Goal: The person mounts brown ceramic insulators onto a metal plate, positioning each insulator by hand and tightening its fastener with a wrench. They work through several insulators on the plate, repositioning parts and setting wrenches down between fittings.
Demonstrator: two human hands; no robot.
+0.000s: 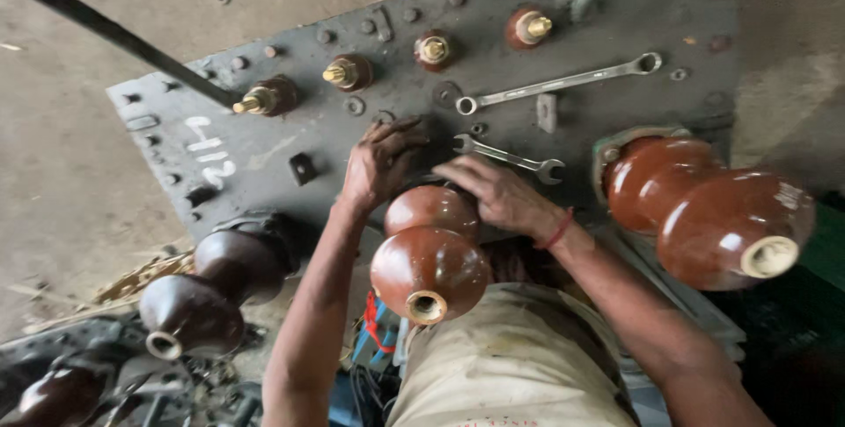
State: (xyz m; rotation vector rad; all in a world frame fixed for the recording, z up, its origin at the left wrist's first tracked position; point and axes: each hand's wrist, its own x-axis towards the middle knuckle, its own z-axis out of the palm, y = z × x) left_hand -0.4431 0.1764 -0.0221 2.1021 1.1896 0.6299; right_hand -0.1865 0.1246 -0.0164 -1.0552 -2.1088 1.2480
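Observation:
A glossy brown ceramic insulator bushing (pixel 429 260) stands in the middle of a dark grey metal cover plate (pixel 264 141), pointing toward me. My left hand (pixel 378 163) rests on the plate just behind the bushing's base, fingers bent down against the metal. My right hand (pixel 497 194) lies over the far side of the same bushing, fingers curled at its base; a red thread band circles that wrist. Whatever either hand pinches is hidden. A short open-ended spanner (pixel 509 158) lies just beyond my right fingers.
A long combination spanner (pixel 559 84) lies farther back. Several small brown bushings with brass studs (pixel 350 72) line the plate's far side. A large brown bushing (pixel 713 211) stands at right, a darker one (pixel 216 290) at left. A black rod (pixel 106 31) crosses top left.

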